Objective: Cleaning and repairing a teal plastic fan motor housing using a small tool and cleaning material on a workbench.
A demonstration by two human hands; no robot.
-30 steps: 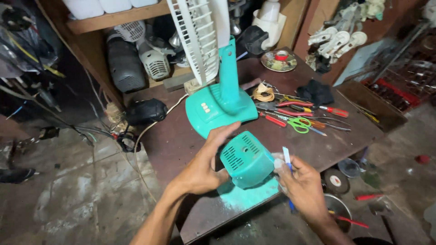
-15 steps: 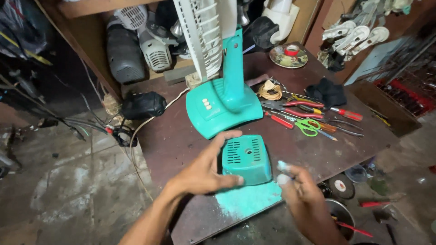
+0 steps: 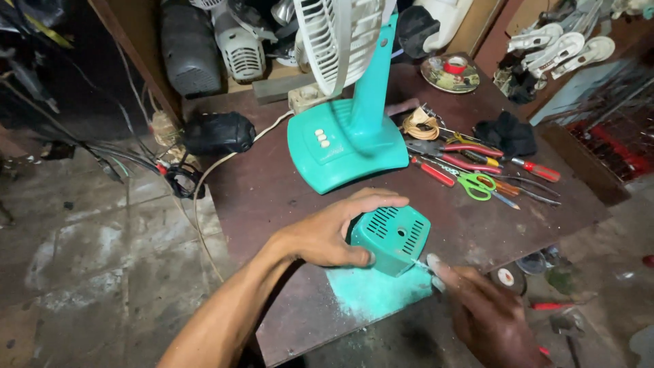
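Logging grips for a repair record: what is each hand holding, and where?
Left hand grips the teal vented cover by its left side; right hand's hold cannot be told.

Repair workshop; pliers (image 3: 446, 148), screwdrivers (image 3: 538, 169) strewn on workbench (image 3: 272, 197).

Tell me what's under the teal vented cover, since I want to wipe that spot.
The teal vented cover, held by the left hand, sits on the brown table beside a patch of teal dust. The spot directly beneath is hidden.
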